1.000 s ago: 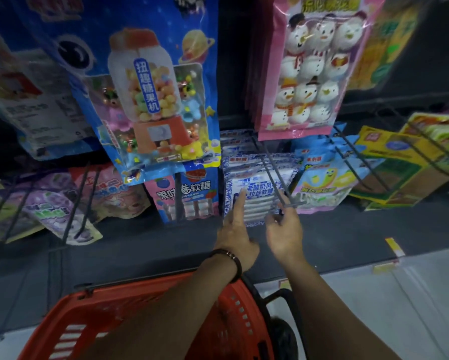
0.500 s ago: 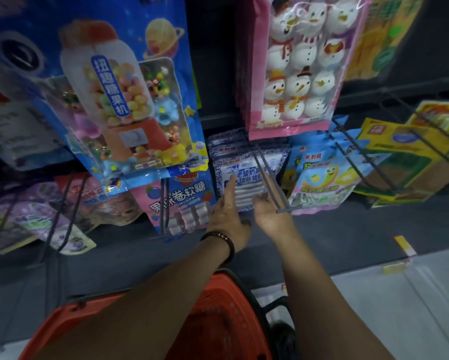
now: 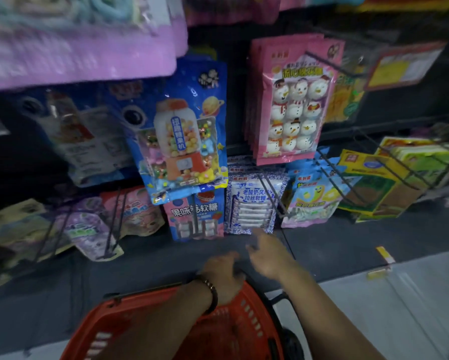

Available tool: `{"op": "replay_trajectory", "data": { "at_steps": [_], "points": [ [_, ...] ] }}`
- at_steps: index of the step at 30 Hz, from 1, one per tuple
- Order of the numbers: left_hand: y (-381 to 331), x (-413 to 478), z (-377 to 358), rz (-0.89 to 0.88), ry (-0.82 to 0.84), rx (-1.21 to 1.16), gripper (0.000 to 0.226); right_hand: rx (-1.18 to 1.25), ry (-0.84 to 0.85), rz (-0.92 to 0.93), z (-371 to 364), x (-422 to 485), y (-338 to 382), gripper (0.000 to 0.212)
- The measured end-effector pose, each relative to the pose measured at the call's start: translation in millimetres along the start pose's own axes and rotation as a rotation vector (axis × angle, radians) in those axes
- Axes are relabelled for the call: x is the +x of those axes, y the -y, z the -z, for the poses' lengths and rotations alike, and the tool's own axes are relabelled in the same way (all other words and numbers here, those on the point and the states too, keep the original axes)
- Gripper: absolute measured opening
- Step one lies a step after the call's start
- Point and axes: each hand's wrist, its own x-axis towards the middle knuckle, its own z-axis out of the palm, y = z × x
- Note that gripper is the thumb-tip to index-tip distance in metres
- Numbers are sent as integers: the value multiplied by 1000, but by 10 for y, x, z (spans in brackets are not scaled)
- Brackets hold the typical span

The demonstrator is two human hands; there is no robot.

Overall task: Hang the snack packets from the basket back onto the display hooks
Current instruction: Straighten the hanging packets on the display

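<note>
A red plastic basket (image 3: 239, 331) sits low in front of me; its inside is hidden by my arms. My left hand (image 3: 222, 271), with a dark bracelet at the wrist, hovers over the basket's far rim, fingers loosely curled and empty. My right hand (image 3: 269, 253) is just right of it, fingers apart, holding nothing, a little below a blue-and-white patterned packet (image 3: 252, 203) that hangs on a wire display hook (image 3: 271, 193). Both hands are blurred.
Packets hang on hooks all around: a blue gumball-machine packet (image 3: 181, 141), a pink snowman packet (image 3: 293, 105), a pink-and-blue candy packet (image 3: 196, 214), a pale blue packet (image 3: 312, 198), yellow-green packets (image 3: 379, 183). A bare hook (image 3: 111, 224) juts out at left. Light floor lies at right.
Both hands have pulled back and down from the blue-and-white packet and its hook toward the basket rim. The view has tilted upward, showing more of the upper packets.
</note>
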Motion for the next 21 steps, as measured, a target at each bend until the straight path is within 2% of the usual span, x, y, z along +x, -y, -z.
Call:
{"op": "replay_trajectory", "data": {
  "at_steps": [2, 3, 7, 10, 13, 16, 21],
  "points": [
    [1, -305, 123, -100, -63, 14, 25, -56, -62, 62, -31, -187, 113, 23],
    [2, -448, 198, -137, -98, -1, 21, -55, -129, 89, -7, -281, 187, 21],
    [-18, -898, 574, -335, -352, -185, 21, -99, -377, 299, 223, -641, 561, 28],
    [58, -1044, 949, -403, -548, -106, 21, -266, -418, 422, 447, -763, 860, 42],
    [267, -1014, 1291, -291, -702, 207, 55, -469, -405, 494, 594, -795, 1156, 74],
    [391, -979, 1487, -110, -608, 366, 89, -647, -363, 517, 588, -742, 1334, 100],
    [448, -765, 1623, -23, -603, 516, 109, -783, -386, 524, 481, -517, 1507, 113]
  ]
}}
